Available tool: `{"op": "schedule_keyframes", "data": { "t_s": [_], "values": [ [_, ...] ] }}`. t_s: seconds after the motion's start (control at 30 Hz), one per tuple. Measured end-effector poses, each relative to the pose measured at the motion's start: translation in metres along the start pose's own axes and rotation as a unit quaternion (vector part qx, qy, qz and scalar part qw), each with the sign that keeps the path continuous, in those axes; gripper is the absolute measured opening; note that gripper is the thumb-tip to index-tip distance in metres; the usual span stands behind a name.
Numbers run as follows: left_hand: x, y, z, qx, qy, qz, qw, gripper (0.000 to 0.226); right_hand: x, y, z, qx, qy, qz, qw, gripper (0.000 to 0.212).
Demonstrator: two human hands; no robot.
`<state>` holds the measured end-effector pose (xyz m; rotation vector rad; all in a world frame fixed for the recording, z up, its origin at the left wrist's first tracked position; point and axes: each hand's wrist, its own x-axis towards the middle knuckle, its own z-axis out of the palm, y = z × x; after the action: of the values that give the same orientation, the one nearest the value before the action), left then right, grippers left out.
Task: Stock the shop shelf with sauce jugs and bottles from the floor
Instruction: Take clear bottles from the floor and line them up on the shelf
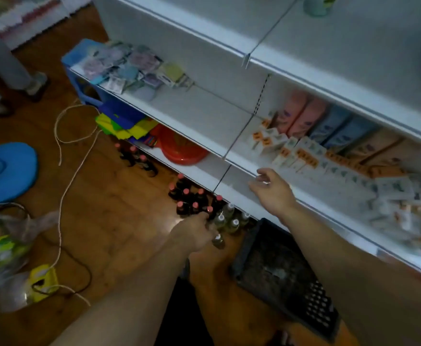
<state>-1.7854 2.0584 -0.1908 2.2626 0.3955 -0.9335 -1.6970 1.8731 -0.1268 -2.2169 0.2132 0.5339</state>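
While the left hand [194,233] reaches down to the floor, a big blue round thing [7,171] and some plastic bags [2,248] lie far to its left. A white cord [63,186] runs over the wood floor [119,221] between them and this hand. Up past the left hand, a small bunch of dark bottles with pink caps [137,158] stands on the floor by the foot of the white shelf [199,108]. A bigger bunch of pink-capped bottles [187,196] stands right at the left hand's fingertips. The fingers bend down onto one pink cap, but it is too blurry to tell if they grip it. Just to the right of this hand stand clear bottles with silver caps [229,218], and one of them pokes out under the hand. Below the right hand [272,191], a black crate [279,270] sits on the floor. The right hand hangs in front of the shelf edge, fingers loose and spread, holding nothing. To its right, small white and orange boxes [302,156] lie on the shelf.
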Motion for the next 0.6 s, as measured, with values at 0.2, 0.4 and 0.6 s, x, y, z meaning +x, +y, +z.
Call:
{"op": "schedule_keyframes", "data": {
  "t_s": [0.2,0.4,0.6],
  "values": [
    [0.073,-0.057,0.013,0.009,-0.076,-0.006,0.997,0.063,0.034,0.046,0.063,-0.001,-0.003,0.093,0.996,0.050],
    [0.158,-0.106,0.074,0.023,-0.119,-0.031,0.992,0.065,0.080,0.134,0.126,-0.026,-0.020,0.167,0.985,0.046],
    [0.245,-0.141,0.157,0.020,-0.146,-0.039,0.988,0.065,0.128,0.241,0.196,-0.035,-0.025,0.208,0.977,0.046]
  ]
}}
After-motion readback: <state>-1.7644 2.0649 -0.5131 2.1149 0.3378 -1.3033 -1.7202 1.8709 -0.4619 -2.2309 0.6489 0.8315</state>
